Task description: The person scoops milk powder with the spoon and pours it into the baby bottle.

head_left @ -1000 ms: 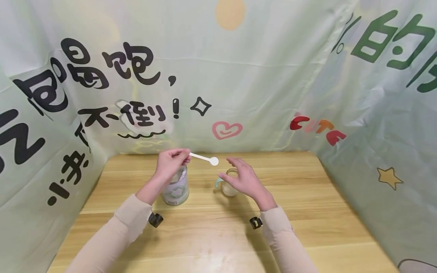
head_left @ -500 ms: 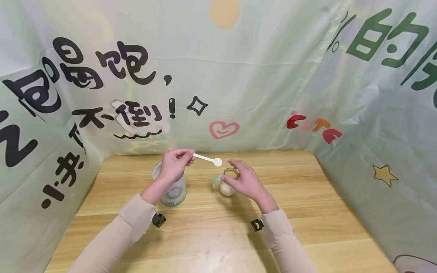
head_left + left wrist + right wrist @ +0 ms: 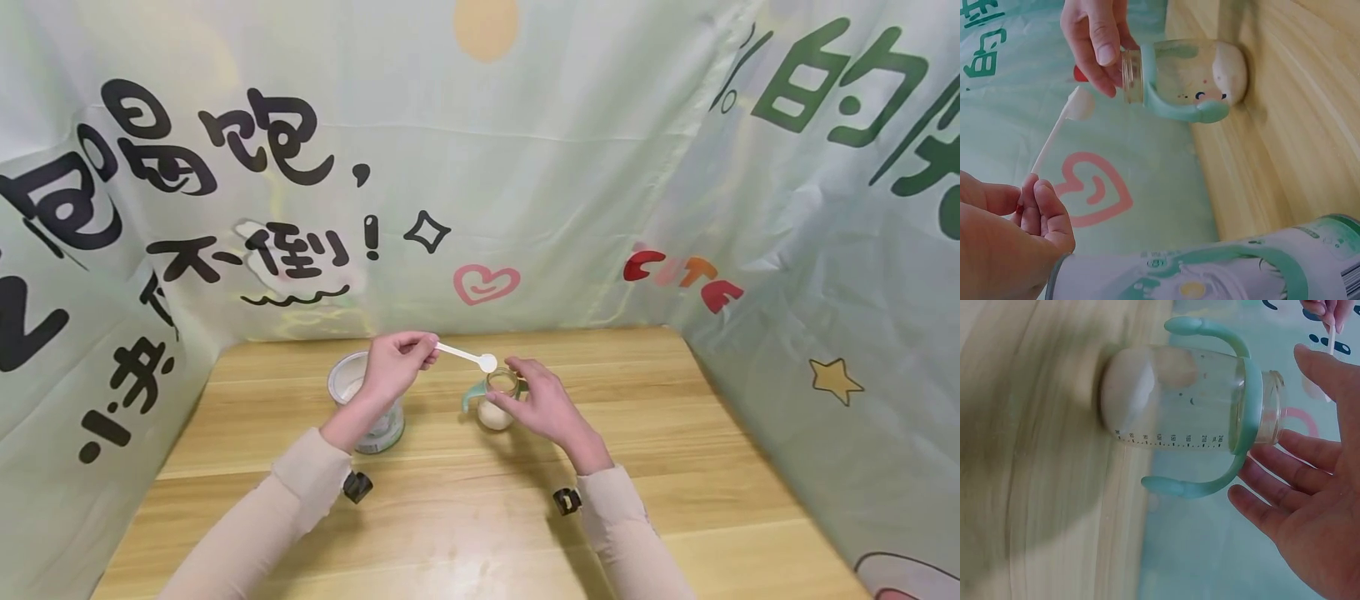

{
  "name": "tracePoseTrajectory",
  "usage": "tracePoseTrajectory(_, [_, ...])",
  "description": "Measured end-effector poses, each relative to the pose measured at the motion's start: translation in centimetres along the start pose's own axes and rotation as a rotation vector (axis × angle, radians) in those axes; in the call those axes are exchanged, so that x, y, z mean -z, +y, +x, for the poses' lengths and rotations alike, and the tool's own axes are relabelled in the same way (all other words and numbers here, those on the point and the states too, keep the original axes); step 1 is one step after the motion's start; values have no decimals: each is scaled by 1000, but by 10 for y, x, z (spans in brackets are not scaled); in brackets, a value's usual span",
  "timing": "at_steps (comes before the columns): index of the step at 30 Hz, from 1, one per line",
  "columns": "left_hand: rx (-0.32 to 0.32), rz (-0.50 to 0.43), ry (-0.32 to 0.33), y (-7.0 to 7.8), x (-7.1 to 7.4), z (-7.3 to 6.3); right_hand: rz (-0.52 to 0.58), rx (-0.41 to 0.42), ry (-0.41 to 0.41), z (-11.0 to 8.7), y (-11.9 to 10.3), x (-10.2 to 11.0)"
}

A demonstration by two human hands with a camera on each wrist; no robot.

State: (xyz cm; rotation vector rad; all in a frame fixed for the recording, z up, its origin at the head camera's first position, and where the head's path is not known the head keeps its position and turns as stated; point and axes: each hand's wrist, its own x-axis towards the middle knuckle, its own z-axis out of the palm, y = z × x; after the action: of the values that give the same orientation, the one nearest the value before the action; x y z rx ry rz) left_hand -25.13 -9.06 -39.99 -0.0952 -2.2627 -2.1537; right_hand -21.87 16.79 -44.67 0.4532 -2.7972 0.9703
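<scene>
My left hand (image 3: 396,367) pinches the thin handle of a white measuring scoop (image 3: 487,362), its round bowl just above and left of the bottle's mouth. Below stands a clear baby bottle (image 3: 495,414) with two mint-green handles, upright and uncapped; white powder fills its bottom in the right wrist view. My right hand (image 3: 543,400) is beside the bottle's neck, thumb and fingers spread about it; in the right wrist view the fingertips (image 3: 1260,453) lie right at the green collar. Under my left wrist stands a milk powder can (image 3: 382,435), its top uncovered.
All of it stands on a wooden table (image 3: 465,508). A pale green printed cloth (image 3: 420,150) hangs behind the table and along both sides. Each wrist carries a small black camera mount (image 3: 357,486).
My left hand has moved right with the scoop, bringing its bowl close to the bottle's mouth and uncovering more of the can's opening. My right hand has stayed beside the neck.
</scene>
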Motion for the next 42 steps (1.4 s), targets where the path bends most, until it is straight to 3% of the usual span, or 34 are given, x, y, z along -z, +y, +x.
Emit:
tracePoseTrajectory(27, [-35, 92, -81, -7, -17, -4, -11, -15, 5, -4, 12, -7])
tracePoseTrajectory(42, [-8, 166, -101, -12, -13, -4, -23, -1, 1, 2, 14, -12])
